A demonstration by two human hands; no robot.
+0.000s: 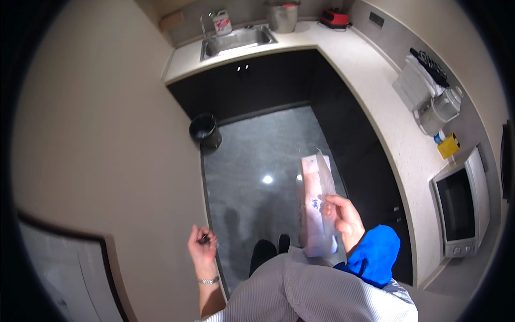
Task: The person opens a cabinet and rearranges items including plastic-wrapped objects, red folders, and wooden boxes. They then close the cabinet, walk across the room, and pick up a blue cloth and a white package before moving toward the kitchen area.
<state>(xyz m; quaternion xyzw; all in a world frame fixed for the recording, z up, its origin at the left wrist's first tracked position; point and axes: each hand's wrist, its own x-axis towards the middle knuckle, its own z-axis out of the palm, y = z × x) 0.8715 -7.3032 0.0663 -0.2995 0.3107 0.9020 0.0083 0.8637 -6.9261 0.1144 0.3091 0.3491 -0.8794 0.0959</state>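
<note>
My left hand [201, 253] is raised at the lower left, its fingers curled around a small dark object [204, 239] with a hint of red; its kind is too small to tell. On the right, my right hand [345, 219] grips the edge of a clear plastic wrapper around a long pink and white package [313, 181] that bears writing. The package hangs upright in front of my body, over the floor. A bright blue cloth or sleeve [376, 255] covers my right forearm.
A black waste bin [204, 131] stands by the left wall. The L-shaped counter [354, 68] carries a steel sink [237, 42], a metal bucket [283, 18], a red device [334, 18], an electric air pot [440, 110], a yellow box [448, 145] and a microwave oven [458, 205].
</note>
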